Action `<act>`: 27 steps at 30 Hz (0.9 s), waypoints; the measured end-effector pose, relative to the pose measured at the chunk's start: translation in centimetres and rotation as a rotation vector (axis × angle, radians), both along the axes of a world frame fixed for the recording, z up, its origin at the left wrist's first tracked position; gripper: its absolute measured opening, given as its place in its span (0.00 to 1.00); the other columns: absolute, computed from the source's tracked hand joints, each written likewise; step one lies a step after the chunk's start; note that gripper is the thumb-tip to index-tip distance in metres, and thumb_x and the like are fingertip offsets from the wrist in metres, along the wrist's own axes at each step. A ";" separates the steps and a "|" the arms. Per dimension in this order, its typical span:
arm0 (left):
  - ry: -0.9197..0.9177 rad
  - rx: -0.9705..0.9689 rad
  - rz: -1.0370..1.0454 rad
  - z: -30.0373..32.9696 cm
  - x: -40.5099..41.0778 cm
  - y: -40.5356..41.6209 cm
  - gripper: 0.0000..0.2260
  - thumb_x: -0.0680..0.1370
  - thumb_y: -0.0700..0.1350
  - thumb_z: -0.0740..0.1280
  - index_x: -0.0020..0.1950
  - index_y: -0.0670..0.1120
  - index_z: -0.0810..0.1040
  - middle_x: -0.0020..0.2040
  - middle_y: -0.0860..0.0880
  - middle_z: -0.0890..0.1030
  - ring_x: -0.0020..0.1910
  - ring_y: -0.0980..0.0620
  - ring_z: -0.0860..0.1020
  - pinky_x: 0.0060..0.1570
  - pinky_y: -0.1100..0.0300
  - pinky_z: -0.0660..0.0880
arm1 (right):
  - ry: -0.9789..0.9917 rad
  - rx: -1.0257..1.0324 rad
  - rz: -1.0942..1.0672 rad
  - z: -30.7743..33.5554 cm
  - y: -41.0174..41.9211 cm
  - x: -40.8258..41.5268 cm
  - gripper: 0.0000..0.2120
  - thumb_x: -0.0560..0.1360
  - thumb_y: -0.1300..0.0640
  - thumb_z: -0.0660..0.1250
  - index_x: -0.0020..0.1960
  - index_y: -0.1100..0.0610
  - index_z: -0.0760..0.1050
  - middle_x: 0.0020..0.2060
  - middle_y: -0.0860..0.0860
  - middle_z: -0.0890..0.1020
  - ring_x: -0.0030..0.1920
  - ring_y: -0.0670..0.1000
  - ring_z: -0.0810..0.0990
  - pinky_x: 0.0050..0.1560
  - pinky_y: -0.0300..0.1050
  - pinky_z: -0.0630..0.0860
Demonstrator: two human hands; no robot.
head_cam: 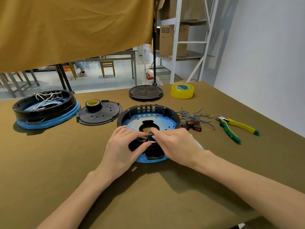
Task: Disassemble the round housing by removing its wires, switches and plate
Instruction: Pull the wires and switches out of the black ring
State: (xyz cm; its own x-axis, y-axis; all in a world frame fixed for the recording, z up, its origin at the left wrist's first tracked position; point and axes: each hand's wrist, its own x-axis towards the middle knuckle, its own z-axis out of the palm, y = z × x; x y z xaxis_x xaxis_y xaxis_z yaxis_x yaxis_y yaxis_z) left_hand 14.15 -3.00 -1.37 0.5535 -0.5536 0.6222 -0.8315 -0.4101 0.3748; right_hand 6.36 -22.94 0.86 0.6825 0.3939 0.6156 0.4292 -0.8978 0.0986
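A round black housing (148,111) with a blue inner plate (132,123) lies on the table in front of me. My left hand (122,146) and my right hand (175,142) meet at its near rim, both pinching a black wrapped bundle (149,136) with a white end. What the bundle joins to below is hidden by my fingers. Loose blue wires (193,114) and red rocker switches (192,124) lie just right of the housing.
A second housing (44,108) with white wires stands at far left. A black perforated plate (100,115) bears a roll of black tape (94,104). Behind are a black round cover (146,92) and yellow tape (182,90). Green-yellow pliers (234,128) lie at right.
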 end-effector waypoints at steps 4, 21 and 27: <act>-0.014 0.009 0.010 0.0 -0.2 -0.1 0.21 0.76 0.61 0.64 0.56 0.48 0.85 0.51 0.52 0.87 0.54 0.55 0.82 0.71 0.54 0.65 | -0.007 0.109 -0.017 -0.2 0.1 -0.6 0.15 0.83 0.57 0.61 0.64 0.65 0.79 0.37 0.54 0.84 0.34 0.53 0.82 0.33 0.51 0.80; -0.033 0.028 -0.003 -0.5 0.2 0.0 0.17 0.79 0.62 0.64 0.55 0.52 0.84 0.50 0.57 0.85 0.54 0.59 0.79 0.71 0.71 0.55 | 0.013 0.614 -0.547 0.4 -11.5 1.9 0.09 0.82 0.55 0.66 0.57 0.57 0.83 0.40 0.47 0.84 0.40 0.46 0.81 0.43 0.42 0.76; -0.038 0.032 -0.008 -0.7 0.3 0.0 0.18 0.79 0.62 0.62 0.54 0.52 0.84 0.50 0.57 0.84 0.54 0.57 0.79 0.69 0.67 0.59 | 0.181 0.479 -0.582 -1.0 -13.7 2.5 0.08 0.81 0.58 0.67 0.55 0.57 0.84 0.46 0.53 0.87 0.47 0.53 0.83 0.50 0.48 0.78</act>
State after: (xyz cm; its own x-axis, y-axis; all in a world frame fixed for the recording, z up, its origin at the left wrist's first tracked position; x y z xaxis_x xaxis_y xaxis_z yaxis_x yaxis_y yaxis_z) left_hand 14.41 -3.00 -2.02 0.5251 -0.5782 0.6245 -0.8483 -0.4145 0.3295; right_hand 8.86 -36.61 -0.13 0.8044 -0.3401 0.4872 -0.1525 -0.9107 -0.3840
